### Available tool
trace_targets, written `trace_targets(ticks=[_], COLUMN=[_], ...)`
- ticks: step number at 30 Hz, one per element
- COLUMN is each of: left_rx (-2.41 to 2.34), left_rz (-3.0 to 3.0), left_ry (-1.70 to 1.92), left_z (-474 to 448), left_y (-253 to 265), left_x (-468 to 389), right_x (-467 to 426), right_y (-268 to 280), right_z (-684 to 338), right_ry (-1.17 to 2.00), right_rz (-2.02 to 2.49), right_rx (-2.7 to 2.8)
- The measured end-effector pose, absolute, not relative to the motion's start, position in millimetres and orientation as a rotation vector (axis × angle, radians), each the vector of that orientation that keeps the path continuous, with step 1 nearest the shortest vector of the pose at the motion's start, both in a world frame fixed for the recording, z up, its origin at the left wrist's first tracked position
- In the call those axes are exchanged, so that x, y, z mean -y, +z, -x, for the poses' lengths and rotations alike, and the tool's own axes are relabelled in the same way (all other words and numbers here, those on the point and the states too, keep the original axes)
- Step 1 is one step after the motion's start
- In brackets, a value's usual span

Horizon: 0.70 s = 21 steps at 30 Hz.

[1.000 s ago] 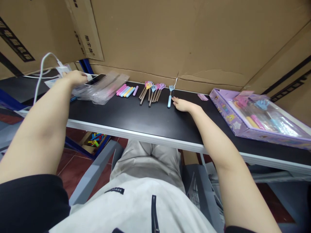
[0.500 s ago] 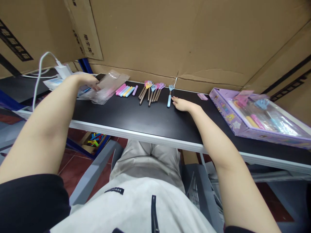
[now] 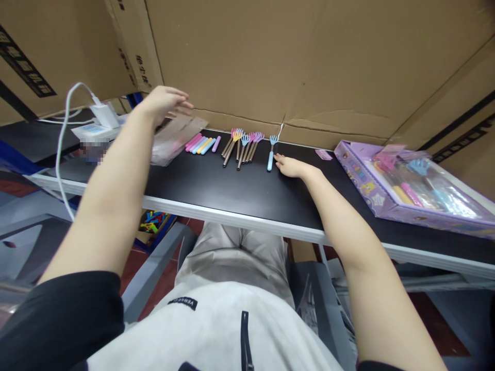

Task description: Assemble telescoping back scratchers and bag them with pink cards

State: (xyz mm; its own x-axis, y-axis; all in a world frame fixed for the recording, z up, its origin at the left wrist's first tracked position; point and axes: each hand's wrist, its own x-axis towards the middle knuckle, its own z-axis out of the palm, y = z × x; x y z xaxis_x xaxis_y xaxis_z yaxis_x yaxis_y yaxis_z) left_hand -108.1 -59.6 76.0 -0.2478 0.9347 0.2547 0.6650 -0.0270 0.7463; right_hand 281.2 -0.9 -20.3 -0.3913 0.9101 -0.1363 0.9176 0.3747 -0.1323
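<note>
My left hand (image 3: pixel 168 103) is raised over the clear plastic bags (image 3: pixel 176 139), its fingers loosely spread and nothing in them. On the black table my right hand (image 3: pixel 288 166) lies flat with fingers out, the tips beside a back scratcher (image 3: pixel 270 161) that has a light blue handle and claw. To the left of that sits a group of claw-topped metal rods (image 3: pixel 243 147) in pink, yellow, blue and purple. Several coloured handles (image 3: pixel 203 145) lie in a row between the rods and the bags.
A purple display box (image 3: pixel 371 185) holding wrapped scratchers stands at the right. Near it lies a small pink card (image 3: pixel 324 154). A white charger with cable (image 3: pixel 104 114) is at the left. Cardboard (image 3: pixel 247 62) walls the table's back edge.
My left hand has lifted off the plastic bags and moved up and to the right. My right hand stays beside the blue back scratcher.
</note>
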Motion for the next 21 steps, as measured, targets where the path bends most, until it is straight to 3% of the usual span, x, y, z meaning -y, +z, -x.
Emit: trace_targets(ticks=[4, 13, 21], left_rx=[-1.589, -1.518, -1.554], left_rz=[-1.449, -2.202, -2.688], left_ry=[1.359, 0.488, 0.291], left_z=[31, -59, -83], left_y=[76, 30, -19], left_x=[47, 15, 26], right_x=[4, 17, 15], right_y=[-18, -10, -12], right_z=[-281, -273, -275], right_ry=[-0.282, -0.219, -0.176], right_rz=[-1.704, -1.685, -1.664], right_rx=[-2.575, -2.549, -2.587])
